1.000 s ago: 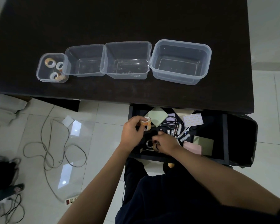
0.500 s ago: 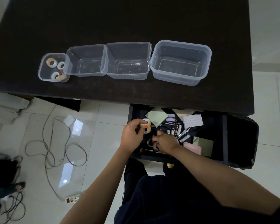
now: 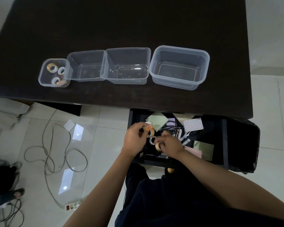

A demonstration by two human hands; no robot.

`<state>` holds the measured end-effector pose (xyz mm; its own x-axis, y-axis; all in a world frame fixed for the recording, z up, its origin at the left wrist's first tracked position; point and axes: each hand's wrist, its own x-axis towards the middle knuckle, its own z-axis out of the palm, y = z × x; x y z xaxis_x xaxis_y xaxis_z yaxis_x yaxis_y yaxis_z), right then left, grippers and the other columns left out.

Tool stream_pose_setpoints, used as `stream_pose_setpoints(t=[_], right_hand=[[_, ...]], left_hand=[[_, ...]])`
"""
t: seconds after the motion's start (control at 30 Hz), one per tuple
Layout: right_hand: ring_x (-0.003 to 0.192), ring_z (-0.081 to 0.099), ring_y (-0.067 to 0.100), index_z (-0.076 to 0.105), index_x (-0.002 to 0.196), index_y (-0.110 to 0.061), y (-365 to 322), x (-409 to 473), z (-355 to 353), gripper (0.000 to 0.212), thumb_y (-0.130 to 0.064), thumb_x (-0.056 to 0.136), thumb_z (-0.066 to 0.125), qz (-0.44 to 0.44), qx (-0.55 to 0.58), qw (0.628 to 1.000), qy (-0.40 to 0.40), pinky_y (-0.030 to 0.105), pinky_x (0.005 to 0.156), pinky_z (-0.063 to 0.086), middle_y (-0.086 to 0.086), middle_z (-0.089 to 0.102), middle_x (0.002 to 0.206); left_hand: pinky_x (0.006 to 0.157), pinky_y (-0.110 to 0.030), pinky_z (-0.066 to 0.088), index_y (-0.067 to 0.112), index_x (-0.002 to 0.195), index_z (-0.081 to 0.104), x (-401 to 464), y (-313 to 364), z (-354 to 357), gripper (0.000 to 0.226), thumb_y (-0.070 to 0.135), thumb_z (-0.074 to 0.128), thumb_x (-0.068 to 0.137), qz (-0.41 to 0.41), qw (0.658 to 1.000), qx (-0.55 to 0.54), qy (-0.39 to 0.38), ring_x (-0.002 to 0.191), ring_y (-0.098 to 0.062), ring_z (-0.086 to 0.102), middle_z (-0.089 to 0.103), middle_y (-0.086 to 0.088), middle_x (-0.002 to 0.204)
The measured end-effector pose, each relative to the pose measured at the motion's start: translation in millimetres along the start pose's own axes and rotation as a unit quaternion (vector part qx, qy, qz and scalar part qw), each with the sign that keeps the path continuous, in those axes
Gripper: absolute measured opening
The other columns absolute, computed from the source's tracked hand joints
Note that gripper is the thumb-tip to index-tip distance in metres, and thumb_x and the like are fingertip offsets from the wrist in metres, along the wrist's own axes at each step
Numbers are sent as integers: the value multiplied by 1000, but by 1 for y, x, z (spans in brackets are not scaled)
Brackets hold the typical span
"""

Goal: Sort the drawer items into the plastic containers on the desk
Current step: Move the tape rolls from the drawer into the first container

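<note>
The black drawer (image 3: 219,140) is pulled open under the dark desk (image 3: 121,27). My left hand (image 3: 134,140) holds orange tape rolls (image 3: 149,127) above the drawer's left end. My right hand (image 3: 170,143) is inside the drawer, fingers closed on another tan tape roll (image 3: 158,145); a clear roll (image 3: 152,140) lies just beside it. Several clear plastic containers stand in a row on the desk: a small one (image 3: 44,73) holding three tape rolls, two medium ones (image 3: 85,65) (image 3: 126,65) and a large one (image 3: 180,68), all three bare.
The drawer also holds scissors (image 3: 171,127), batteries (image 3: 179,132), green notes (image 3: 157,122), a pink pad (image 3: 194,152) and a dotted sheet (image 3: 193,124). A cable (image 3: 48,154) and a power strip (image 3: 71,206) lie on the tiled floor at left.
My right hand has closed on a tan tape roll and lifted it slightly from the drawer. My left hand stays over the drawer's left end with its tape.
</note>
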<state>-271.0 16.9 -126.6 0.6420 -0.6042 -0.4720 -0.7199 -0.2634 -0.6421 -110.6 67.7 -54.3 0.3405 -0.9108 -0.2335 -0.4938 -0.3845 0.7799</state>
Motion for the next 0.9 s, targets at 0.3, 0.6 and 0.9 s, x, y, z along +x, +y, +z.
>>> stream_pose_setpoints(t=[0.3,0.6,0.9], right_hand=[[85,54,16,71,103,-17,-1,-26,-33,28,-2,86,54,32,106,984,138,25,72,40,-1,48,100],[68,54,0,71,97,-13,-54,-23,-56,27,4,81,58,30,167,939,300,3,63,38,-6,53,82],[63,53,3,72,95,-14,-196,58,-48,24,2,78,64,-37,178,934,307,5,63,40,-8,51,80]], left_hand=[[82,-22,54,14,103,68,19,28,17,20,7,62,85,22,999,-38,-10,96,-13,66,65,3,121],[74,-4,45,17,97,69,28,22,-26,20,3,62,84,39,997,-66,22,89,-8,63,67,3,100],[70,-12,48,32,89,65,64,-28,-176,31,1,63,83,59,985,-91,134,85,-8,64,67,3,95]])
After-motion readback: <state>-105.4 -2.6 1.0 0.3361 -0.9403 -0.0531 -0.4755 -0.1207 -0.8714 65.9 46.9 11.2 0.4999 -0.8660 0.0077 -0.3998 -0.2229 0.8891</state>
